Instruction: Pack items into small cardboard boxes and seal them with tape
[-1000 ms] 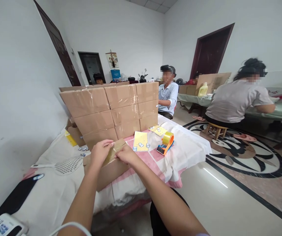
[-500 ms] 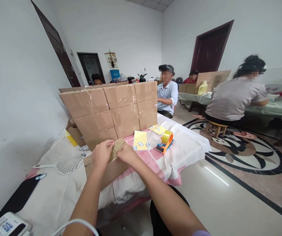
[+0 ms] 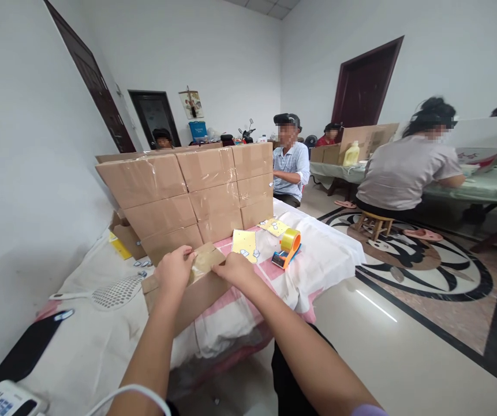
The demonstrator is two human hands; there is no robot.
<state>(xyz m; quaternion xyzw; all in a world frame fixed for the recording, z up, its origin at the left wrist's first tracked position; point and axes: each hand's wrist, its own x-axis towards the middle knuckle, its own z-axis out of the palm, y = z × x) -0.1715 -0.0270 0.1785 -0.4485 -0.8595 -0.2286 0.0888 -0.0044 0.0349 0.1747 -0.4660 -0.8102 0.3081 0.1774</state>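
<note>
A small cardboard box lies at the near edge of the table, with a strip of shiny tape on its top. My left hand is at the left of the box top, its fingers bent and the thumb near the index finger. My right hand grips the near right edge of the box, thumb on top and the other fingers mostly hidden. To the right stands an orange tape dispenser with a yellowish roll. Between it and the box lies a yellow patterned card.
A wall of stacked, taped cardboard boxes rises right behind my hands. On the left lie a white perforated skimmer, an open carton and a white device with a cable. A co-worker sits beyond the table; another person sits at the right.
My right hand has slid from the middle of the box top to its near right edge, uncovering more of the taped top. The view has shifted slightly. My left hand stays at the box.
</note>
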